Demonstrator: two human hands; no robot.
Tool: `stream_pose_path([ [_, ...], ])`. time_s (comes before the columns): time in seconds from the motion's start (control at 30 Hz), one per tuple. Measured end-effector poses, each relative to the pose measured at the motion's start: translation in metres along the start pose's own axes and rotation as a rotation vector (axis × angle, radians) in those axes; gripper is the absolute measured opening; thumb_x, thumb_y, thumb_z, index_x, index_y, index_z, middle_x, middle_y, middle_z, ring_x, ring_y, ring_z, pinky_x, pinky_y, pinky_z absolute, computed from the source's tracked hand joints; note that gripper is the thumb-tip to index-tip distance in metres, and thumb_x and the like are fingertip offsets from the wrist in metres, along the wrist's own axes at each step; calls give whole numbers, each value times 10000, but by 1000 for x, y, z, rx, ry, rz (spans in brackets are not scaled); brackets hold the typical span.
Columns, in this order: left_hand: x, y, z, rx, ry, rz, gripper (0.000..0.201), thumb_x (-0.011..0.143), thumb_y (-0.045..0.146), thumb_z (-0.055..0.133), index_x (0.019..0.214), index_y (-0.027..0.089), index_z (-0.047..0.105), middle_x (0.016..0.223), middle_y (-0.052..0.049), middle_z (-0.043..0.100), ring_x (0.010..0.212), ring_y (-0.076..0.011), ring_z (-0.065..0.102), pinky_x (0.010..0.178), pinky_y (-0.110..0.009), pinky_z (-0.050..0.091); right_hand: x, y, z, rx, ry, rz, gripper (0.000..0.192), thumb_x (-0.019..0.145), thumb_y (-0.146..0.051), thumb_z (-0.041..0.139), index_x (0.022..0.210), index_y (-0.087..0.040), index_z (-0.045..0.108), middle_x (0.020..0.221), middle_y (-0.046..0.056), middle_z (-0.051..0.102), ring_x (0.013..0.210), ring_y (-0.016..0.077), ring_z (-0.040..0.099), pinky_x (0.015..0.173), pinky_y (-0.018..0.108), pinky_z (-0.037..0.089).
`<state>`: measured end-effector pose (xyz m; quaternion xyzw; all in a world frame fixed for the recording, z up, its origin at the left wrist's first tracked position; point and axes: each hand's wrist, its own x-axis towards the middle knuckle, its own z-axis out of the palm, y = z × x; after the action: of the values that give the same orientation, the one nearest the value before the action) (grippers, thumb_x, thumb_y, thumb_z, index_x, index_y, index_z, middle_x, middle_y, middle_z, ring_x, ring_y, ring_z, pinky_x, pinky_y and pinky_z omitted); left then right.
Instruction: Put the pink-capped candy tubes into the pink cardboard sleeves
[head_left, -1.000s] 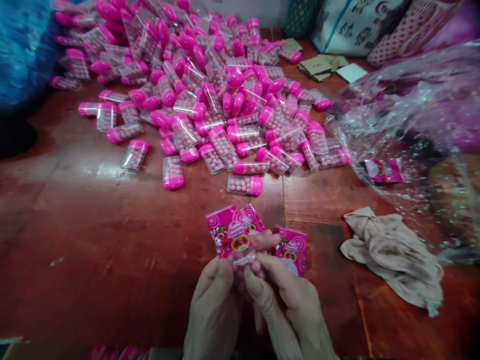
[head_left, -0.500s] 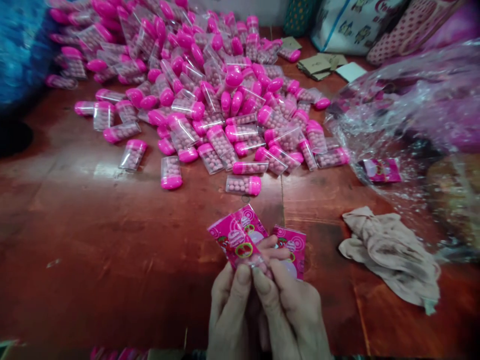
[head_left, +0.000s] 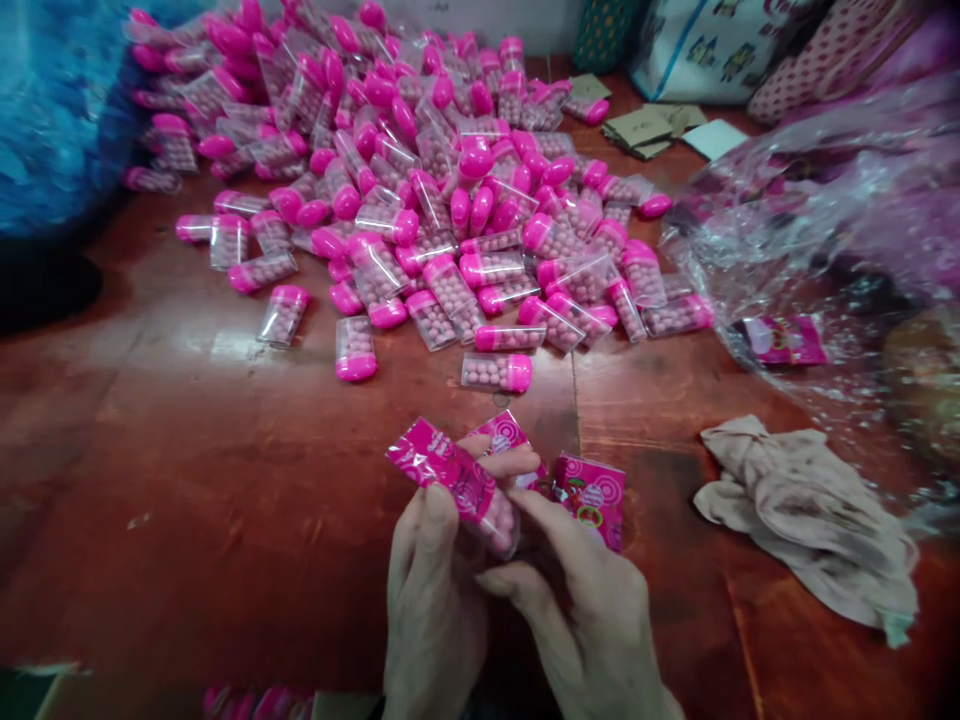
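My left hand is closed on a small clear candy container filled with pink balls, its thumb on the near side. A pink printed wrapper covers the container's upper part and sticks out past its far end. My right hand is beside the container's lower end, thumb and index finger apart; whether the index fingertip touches it I cannot tell. Behind the fingers lie a pink printed wrapper and, to the right, another flat wrapper on the table.
A large heap of pink-capped candy containers spreads over the back of the wooden table. To the right are a crumpled beige cloth and clear plastic film around a wrapper. A blue bag stands at the left.
The container has tilted and shifted left in my left hand. My right thumb has come away from it, and the right fingers have spread. The view has shifted slightly.
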<state>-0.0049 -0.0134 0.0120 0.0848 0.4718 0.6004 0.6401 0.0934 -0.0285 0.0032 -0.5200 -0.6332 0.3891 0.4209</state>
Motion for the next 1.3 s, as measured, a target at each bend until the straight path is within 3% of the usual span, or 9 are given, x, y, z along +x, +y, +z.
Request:
stream_pose_path([
  [0.13, 1, 5, -4, -8, -113, -39, 421, 823, 497, 526, 1034, 163, 671, 878, -94, 700, 529, -132, 596, 482, -242, 533, 8, -5, -2, 701, -140, 550, 190, 857, -352, 601, 942, -182, 601, 726, 12, 690, 574, 106, 648, 536, 177, 530],
  [0.27, -2, 5, -9, -47, -166, -156, 408, 825, 470, 533, 1089, 184, 656, 599, 7, 579, 291, -32, 336, 261, -166, 392, 12, -7, 4, 1052, -230, 771, 253, 823, -388, 633, 791, -150, 554, 615, 0, 638, 416, 75, 581, 410, 152, 466],
  [0.53, -13, -1, -2, 95, 31, -188, 469, 780, 507, 582, 1100, 171, 653, 433, 64, 452, 243, -6, 243, 229, -108, 258, -1, -11, 8, 883, -141, 753, 287, 861, -420, 570, 867, -134, 599, 619, 17, 619, 444, 100, 580, 406, 180, 451],
  [0.67, -16, -7, 2, 81, 72, -145, 450, 798, 420, 601, 1170, 168, 623, 745, -82, 711, 414, -95, 544, 384, -176, 443, -7, -11, 7, 567, 26, 670, 290, 837, -422, 594, 911, -146, 647, 775, 63, 648, 708, 171, 626, 600, 246, 519],
  [0.77, -16, -11, 0, 47, 61, -162, 462, 823, 396, 574, 1224, 168, 587, 889, -123, 728, 575, -162, 637, 511, -231, 506, -11, -11, 8, 447, 58, 633, 286, 835, -430, 587, 907, -162, 656, 839, 74, 660, 797, 200, 631, 659, 267, 533],
  [0.9, -12, -10, -10, 21, -50, -230, 449, 832, 444, 544, 1171, 161, 626, 638, -53, 681, 320, -42, 394, 314, -147, 330, -9, -12, 10, 464, -14, 586, 284, 866, -428, 541, 864, -161, 637, 709, 49, 659, 603, 161, 640, 487, 226, 518],
  [1.0, -7, -4, -17, -40, -146, -314, 473, 835, 502, 504, 1057, 125, 685, 456, 6, 533, 320, -14, 230, 285, -108, 222, -7, -11, 13, 494, -102, 526, 279, 895, -397, 507, 844, -147, 619, 568, 10, 620, 417, 116, 582, 412, 212, 494],
  [1.2, -5, 0, -19, 46, -74, -247, 432, 815, 528, 511, 971, 167, 691, 760, -76, 685, 332, -21, 323, 262, -129, 250, -12, -6, 18, 348, -121, 390, 245, 911, -340, 481, 959, -165, 646, 532, 7, 594, 407, 132, 566, 394, 219, 456],
  [1.3, -8, -6, -13, 120, -55, -247, 336, 814, 426, 559, 945, 148, 696, 704, -71, 677, 299, -8, 271, 247, -130, 205, -15, -6, 15, 322, -111, 401, 249, 901, -347, 491, 1004, -188, 652, 527, 10, 590, 395, 148, 555, 376, 236, 442],
])
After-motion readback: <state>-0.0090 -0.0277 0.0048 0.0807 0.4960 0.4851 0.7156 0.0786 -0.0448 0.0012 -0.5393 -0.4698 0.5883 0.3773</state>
